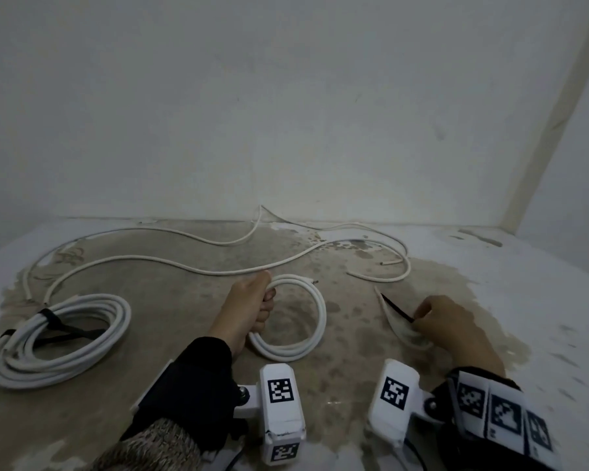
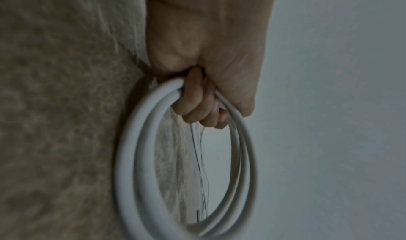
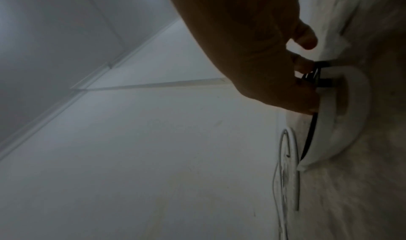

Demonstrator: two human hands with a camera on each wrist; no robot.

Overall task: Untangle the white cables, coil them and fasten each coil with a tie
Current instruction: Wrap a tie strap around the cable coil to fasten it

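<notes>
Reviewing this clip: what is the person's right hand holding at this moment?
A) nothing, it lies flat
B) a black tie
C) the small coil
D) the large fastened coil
B: the right hand pinches a thin black tie next to a short white cable piece, while the left hand grips the small coil.

Left hand (image 1: 252, 305) was fisted round a small coil (image 1: 295, 317); right hand (image 1: 451, 326), knuckles up, pinched a black tie (image 1: 397, 308).

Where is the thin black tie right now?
In the head view the thin black tie is right of centre, pinched in the right hand, right of the small white cable coil held by the left hand.
</notes>
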